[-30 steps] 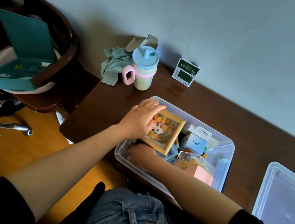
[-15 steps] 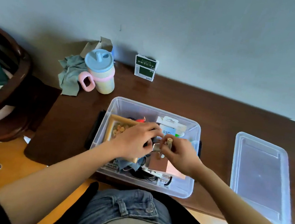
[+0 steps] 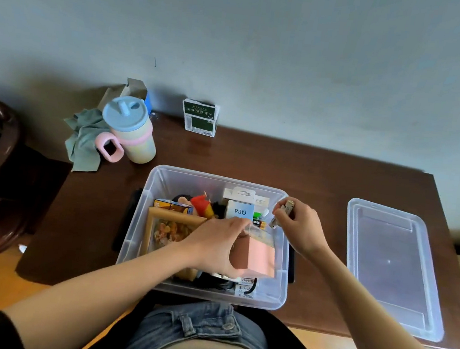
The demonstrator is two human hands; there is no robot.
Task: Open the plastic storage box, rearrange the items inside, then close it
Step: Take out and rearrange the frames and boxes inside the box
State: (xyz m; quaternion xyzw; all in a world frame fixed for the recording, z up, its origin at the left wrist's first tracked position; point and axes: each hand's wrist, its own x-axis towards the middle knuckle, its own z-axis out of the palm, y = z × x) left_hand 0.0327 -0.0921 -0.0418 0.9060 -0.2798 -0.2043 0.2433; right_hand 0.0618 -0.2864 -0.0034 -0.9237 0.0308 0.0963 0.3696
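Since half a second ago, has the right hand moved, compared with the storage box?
Yes. The right hand, pinching a small tube, has gone from over the middle of the storage box to its far right corner, toward the lid.

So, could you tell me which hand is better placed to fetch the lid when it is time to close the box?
The right hand, probably. The lid lies on the table to the right of the box, on that hand's side, while the left hand grips the pink box inside.

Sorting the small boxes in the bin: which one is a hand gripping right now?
The pink box, at the front right of the clear storage box. The left hand grips it; the white Q88 box and yellow-blue box behind sit untouched.
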